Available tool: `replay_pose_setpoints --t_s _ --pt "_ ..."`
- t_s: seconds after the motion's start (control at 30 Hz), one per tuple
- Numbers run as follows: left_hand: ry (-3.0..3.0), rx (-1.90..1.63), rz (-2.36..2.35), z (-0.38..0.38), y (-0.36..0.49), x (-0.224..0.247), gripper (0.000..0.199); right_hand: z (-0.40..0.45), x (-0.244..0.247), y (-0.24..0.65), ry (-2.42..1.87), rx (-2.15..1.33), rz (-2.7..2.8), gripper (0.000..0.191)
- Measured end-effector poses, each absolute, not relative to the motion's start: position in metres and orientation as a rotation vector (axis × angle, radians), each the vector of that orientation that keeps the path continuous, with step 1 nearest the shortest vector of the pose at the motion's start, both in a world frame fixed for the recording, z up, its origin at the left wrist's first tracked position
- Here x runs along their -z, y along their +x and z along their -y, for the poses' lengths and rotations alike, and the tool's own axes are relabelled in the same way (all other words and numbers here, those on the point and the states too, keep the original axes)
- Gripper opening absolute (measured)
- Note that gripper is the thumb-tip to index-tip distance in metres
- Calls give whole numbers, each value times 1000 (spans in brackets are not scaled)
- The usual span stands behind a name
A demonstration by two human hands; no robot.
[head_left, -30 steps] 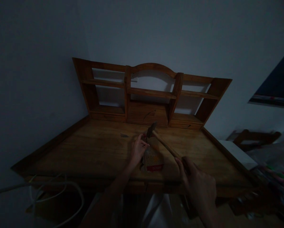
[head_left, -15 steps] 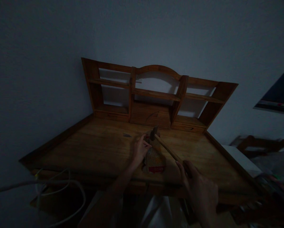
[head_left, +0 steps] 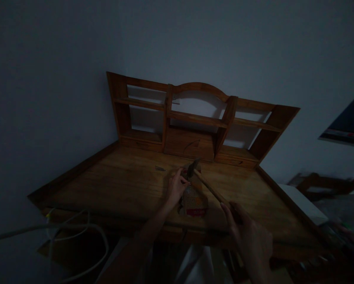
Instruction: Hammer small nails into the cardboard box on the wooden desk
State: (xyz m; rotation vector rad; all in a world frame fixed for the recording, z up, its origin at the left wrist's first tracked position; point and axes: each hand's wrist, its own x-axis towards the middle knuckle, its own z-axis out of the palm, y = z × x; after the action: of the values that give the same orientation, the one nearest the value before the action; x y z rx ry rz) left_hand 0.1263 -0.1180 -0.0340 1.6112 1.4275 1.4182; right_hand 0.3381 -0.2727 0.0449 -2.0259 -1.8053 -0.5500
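Beneath a wooden shelf unit [head_left: 194, 118], a hammer [head_left: 210, 187] is gripped by its handle in the right hand [head_left: 249, 236], its head held beyond the fingers, beside the left hand [head_left: 177, 187], whose fingertips are pinched together above a packet [head_left: 195, 199]; what is pinched cannot be told.

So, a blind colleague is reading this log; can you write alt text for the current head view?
In dim light, a right hand holds a hammer by its wooden handle, its head close to the left hand, above a package on a wooden desk.
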Motion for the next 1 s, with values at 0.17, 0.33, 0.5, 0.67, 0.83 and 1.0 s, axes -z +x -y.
replay_pose_setpoints --t_s 0.17,0.33,0.5,0.67,0.83,1.0 --pt "1658 -1395 -1507 119 125 32 68 270 -44 341 -2071 525 1795 45" --pt "1663 -1366 -1502 122 125 29 69 268 -40 346 -2045 478 1889 43" --pt "1680 -1376 -1478 120 123 34 68 271 -40 347 -2078 428 1774 45" --pt "1713 -1393 -1431 122 122 35 65 271 -47 349 -2082 490 1709 43" --pt "1674 -1386 -1453 125 123 30 65 270 -42 353 -2092 491 1707 43" --pt "1678 -1388 -1448 124 122 33 68 270 -39 348 -2088 411 1777 43"
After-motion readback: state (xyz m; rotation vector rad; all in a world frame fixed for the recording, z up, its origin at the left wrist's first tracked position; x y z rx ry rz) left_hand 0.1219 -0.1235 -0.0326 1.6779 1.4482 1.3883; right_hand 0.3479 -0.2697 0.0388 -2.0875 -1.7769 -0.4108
